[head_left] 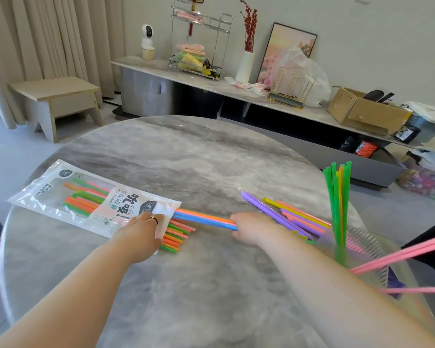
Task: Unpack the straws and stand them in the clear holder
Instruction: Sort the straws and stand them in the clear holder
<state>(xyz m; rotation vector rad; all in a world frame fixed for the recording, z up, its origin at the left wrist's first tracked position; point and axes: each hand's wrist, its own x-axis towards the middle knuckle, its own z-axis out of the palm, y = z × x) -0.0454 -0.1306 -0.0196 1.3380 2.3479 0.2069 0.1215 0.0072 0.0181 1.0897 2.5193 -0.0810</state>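
A clear plastic straw packet (86,199) with printed label lies on the marble table (186,159), open end to the right, several green, orange and pink straws inside and poking out. My left hand (141,234) presses flat on the packet's open end. My right hand (249,227) grips a small bunch of blue, pink and orange straws (204,217), partly drawn out of the packet. Loose purple, yellow and pink straws (294,217) lie to the right. The clear ribbed holder (357,249) at the right edge holds several upright green straws (337,197) and pink ones leaning out.
Behind the table runs a low marble sideboard (211,81) with a wire rack, a white vase, a framed picture and cardboard boxes. A small wooden stool (55,101) stands on the floor at the left. A dark shape borders the right edge.
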